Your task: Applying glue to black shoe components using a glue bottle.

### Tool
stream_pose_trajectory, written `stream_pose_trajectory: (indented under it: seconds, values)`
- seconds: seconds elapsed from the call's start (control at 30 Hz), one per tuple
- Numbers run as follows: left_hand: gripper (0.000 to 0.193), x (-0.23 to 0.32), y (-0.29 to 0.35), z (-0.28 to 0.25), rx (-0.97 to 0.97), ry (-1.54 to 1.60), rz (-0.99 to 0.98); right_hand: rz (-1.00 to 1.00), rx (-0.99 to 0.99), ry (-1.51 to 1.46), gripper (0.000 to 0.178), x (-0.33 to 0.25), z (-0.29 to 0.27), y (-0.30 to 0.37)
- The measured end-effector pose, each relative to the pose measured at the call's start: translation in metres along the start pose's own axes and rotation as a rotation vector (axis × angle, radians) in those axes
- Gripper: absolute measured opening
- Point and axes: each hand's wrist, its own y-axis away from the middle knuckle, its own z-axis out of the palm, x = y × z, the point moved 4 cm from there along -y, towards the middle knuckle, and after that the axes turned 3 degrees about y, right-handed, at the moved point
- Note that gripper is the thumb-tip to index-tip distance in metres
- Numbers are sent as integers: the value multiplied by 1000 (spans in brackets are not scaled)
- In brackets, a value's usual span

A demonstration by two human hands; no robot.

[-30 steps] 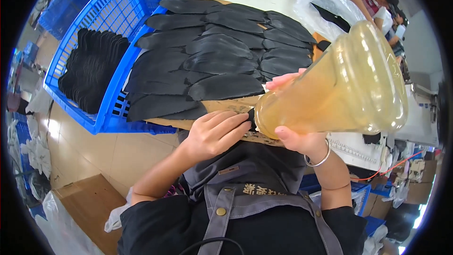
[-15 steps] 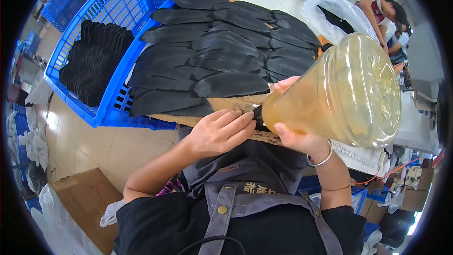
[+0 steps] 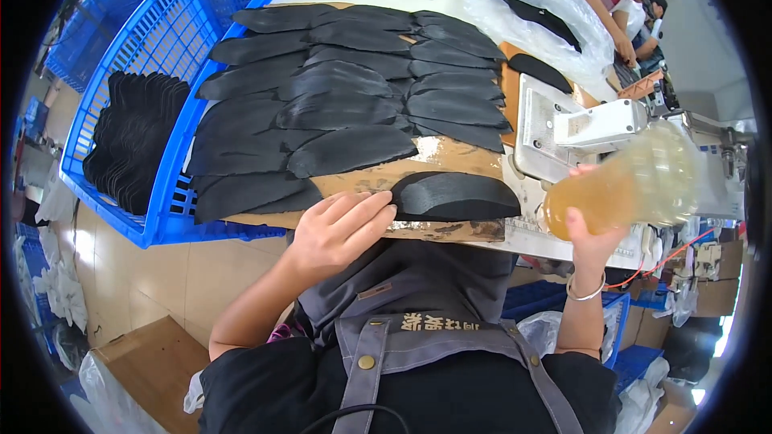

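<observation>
My left hand (image 3: 342, 229) has its fingers pressed together on the left end of a black curved piece (image 3: 458, 196) lying on the brown cardboard (image 3: 474, 161). The thumb is mostly hidden. This piece has a paler, dull band along its face. Off to the right, my right hand (image 3: 597, 239) grips a clear plastic bottle (image 3: 595, 197), tilted, with yellowish liquid at its narrow end; its wide end is blurred. Beyond my hands, several similar black pieces (image 3: 338, 104) lie in overlapping rows on the cardboard.
At the left stands a blue crate (image 3: 173, 185) holding a stack of black wavy pieces (image 3: 137, 141). A white machine (image 3: 599, 124) is at the right, near a clear plastic bag (image 3: 515, 32). Another person (image 3: 603, 0) works at the far right. A cardboard box (image 3: 153, 370) sits lower left.
My right hand has moved the bottle right, away from the black piece, which now shows in full. The left hand stays at the piece's end. The view has shifted slightly.
</observation>
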Motion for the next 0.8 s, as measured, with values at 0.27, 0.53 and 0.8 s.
stream_pose_trajectory:
  seconds: [0.27,0.53,0.8]
  values:
    - [31,0,1,1,4,-14,20,-96,-279,-469,58,-68,93,-19]
    - [28,6,-4,-5,-50,-46,34,-447,-297,177,63,-46,85,-2]
    - [27,3,-29,-9,-34,108,-210,90,223,-225,62,37,-25,20]
